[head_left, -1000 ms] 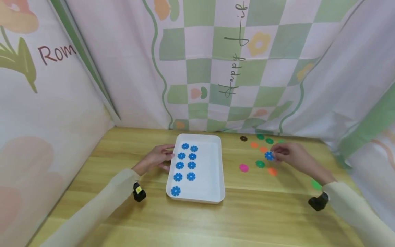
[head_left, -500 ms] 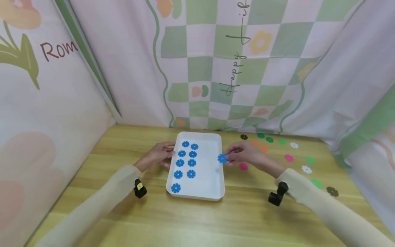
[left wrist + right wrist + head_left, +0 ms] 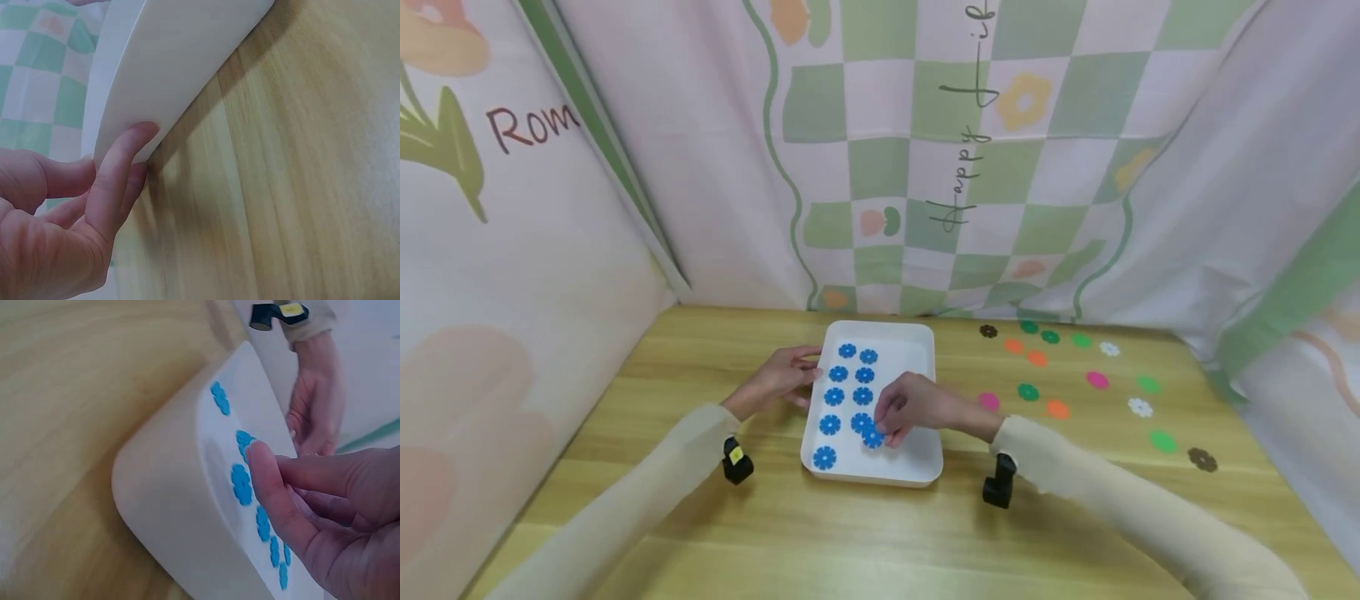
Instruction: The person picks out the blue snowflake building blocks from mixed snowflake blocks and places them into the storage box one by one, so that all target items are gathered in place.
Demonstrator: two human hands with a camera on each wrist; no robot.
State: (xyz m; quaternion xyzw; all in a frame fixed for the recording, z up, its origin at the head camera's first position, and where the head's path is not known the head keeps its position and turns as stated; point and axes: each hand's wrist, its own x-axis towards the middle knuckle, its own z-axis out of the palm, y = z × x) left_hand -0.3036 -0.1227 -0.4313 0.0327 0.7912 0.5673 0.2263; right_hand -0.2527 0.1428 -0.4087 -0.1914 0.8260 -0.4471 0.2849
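Observation:
A white tray (image 3: 910,458) lies on the wooden table with blue flower-shaped discs (image 3: 834,397) in two columns on its left half. My left hand (image 3: 781,377) holds the tray's left side; the left wrist view shows the thumb at the rim (image 3: 109,94) and the fingers against the outer wall. Over the tray's inside, my right hand (image 3: 917,408) pinches a blue flower disc (image 3: 872,437) between thumb and fingers. That disc partly overlaps the lowest disc of the right column in the head view. Whether it touches the tray floor cannot be told.
Right of the tray, loose flower discs are scattered on the table: orange (image 3: 1057,409), green (image 3: 1027,392), pink (image 3: 1097,380), white (image 3: 1140,407) and brown (image 3: 1202,459). A patterned curtain (image 3: 880,167) hangs along the table's back edge.
My right hand has carried the blue flower disc leftward from among the loose discs, across the tray's right rim, to the right column's lower end. The left hand has stayed at the tray's side.

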